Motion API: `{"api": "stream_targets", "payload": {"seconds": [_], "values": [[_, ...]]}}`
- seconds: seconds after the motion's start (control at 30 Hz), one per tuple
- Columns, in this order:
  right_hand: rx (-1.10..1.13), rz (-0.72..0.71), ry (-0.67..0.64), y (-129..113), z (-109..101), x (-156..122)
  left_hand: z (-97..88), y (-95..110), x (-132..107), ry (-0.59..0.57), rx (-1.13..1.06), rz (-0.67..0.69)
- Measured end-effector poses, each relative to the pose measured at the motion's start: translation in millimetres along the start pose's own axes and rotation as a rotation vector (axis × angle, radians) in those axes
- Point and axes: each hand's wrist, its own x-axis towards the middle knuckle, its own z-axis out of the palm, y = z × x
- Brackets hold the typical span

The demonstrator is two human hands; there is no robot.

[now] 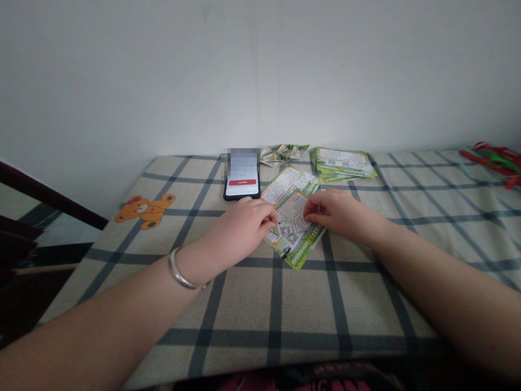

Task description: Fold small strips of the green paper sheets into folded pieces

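A green and white printed leaflet [291, 209] lies at an angle on the table between my two hands, its middle raised or creased. My left hand [252, 221], with a silver bangle on the wrist, has its fingers curled closed at the leaflet's left edge. At the right edge, the thumb and fingers of my right hand [334, 212] pinch the paper. The fingertips of both hands are partly hidden. Just behind my left hand lies a phone [243, 190] with a lit screen, its upper part blurred out.
A stack of similar leaflets [344, 163] rests near the wall, beside some folded leaflets [283, 154]. Red and green strips [499, 163] lie at the far right. The checked tablecloth [244, 304] bears a bear figure [144, 210] at left. A white wall [260, 70] stands behind.
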Motion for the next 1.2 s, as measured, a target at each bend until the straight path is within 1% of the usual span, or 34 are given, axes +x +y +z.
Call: {"api": "stream_targets", "payload": {"seconds": [0.13,0.23,0.4,0.47,0.57,0.67,0.83,1.03,1.2], "values": [[0.022,-0.015,0.022,0.2,1.3,-0.1,2.9,-1.3,0.0,0.020,0.009,0.016],[0.055,-0.068,0.035,-0.2,0.6,-0.2,3.9,0.3,-0.6,0.040,0.010,0.015],[0.063,-0.133,0.036,-3.3,-1.1,-2.9,4.8,0.7,-2.3,0.048,-0.023,0.060],[0.032,-0.147,0.057,-6.4,-0.8,-4.7,5.6,0.4,-2.7,0.049,-0.026,0.078],[-0.051,-0.206,0.099,-12.5,-0.5,-7.4,7.0,0.2,-2.6,0.049,-0.018,0.096],[-0.127,-0.267,0.154,-17.9,-0.9,-9.8,7.1,0.9,-2.0,0.078,0.028,0.098],[-0.140,-0.288,0.241,-20.9,-0.5,-11.4,2.7,4.5,-1.8,0.115,0.133,0.146],[-0.090,-0.301,0.244,-20.5,2.4,-11.2,-0.1,5.4,-1.3,0.171,0.182,0.200],[-0.080,-0.304,0.278,-22.5,3.6,-10.6,-0.6,4.7,-1.6,0.200,0.203,0.232]]}}
